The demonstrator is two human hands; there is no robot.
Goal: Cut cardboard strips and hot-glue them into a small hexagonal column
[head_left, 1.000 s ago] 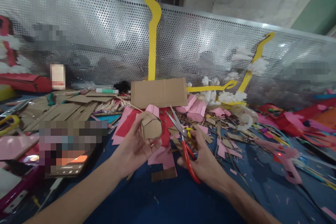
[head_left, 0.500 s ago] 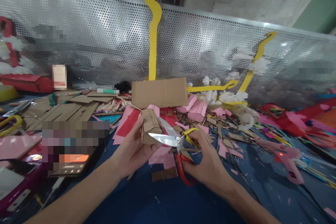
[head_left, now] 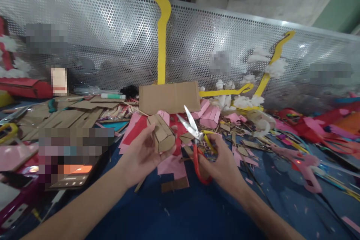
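Note:
A small folded cardboard box [head_left: 161, 132] with dark-lined edges is gripped in my left hand [head_left: 142, 153], thumb on its near side and fingers beneath. My right hand [head_left: 221, 161] holds a pair of scissors [head_left: 197, 135] by a yellow and a red handle loop. The blades are parted and point up and away, a short way right of the box and not touching it. Behind both hands stands a larger brown cardboard piece [head_left: 168, 98], with a tall yellow hooked strip [head_left: 162, 41] rising behind it. Pink and red paper sheets [head_left: 170, 167] lie below the hands.
On the right lies a pink glue gun [head_left: 302, 163] with a cable. Cardboard scraps [head_left: 63, 120] and a phone-like screen [head_left: 73, 174] are at left. Pink folded boxes [head_left: 210, 116] sit at centre right. A perforated metal panel [head_left: 197, 37] runs along the back.
The scissors have moved right, away from the box, and turned upward. My left hand has tilted the box so its end faces me more. The view has shifted slightly.

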